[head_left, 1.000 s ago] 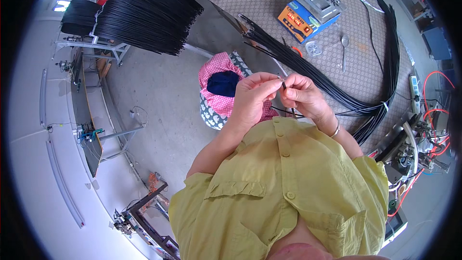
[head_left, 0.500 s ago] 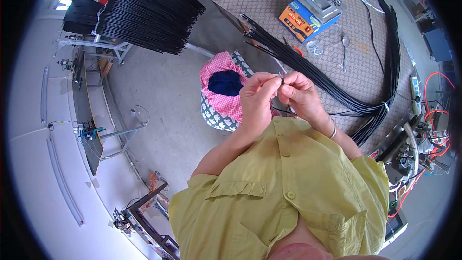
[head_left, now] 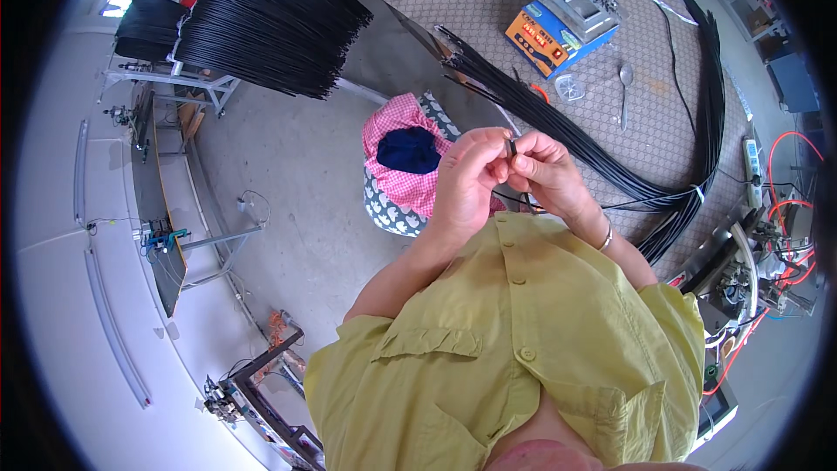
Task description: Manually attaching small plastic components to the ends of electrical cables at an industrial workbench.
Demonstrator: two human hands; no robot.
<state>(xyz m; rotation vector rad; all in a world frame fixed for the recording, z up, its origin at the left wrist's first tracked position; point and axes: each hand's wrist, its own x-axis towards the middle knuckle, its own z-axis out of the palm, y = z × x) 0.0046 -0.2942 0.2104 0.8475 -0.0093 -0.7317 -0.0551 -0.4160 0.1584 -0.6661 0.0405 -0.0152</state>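
Both of my hands meet in front of my chest, at the table's near edge. My right hand (head_left: 551, 176) pinches a small black piece (head_left: 512, 148) between thumb and fingertips; it looks like a cable end, but is too small to make out fully. My left hand (head_left: 469, 179) has its thumb and forefinger closed at the piece's left side, the contact partly hidden by the fingers. Below the right hand a thin black cable (head_left: 610, 206) runs rightward to a bundle of black cables (head_left: 575, 135) lying in a curve on the table.
On the patterned tabletop (head_left: 453, 4) stand a blue and orange box (head_left: 558, 39) with a metal tray on it, and a spoon (head_left: 625, 92). A stool with pink checked cloth (head_left: 397, 113) is left of my hands. Thick black cable bundles (head_left: 270, 26) hang on a rack at far left.
My left hand has shifted and turned slightly, its fingers now curled lower beside the small black piece. More of the piece shows upright in my right fingertips.
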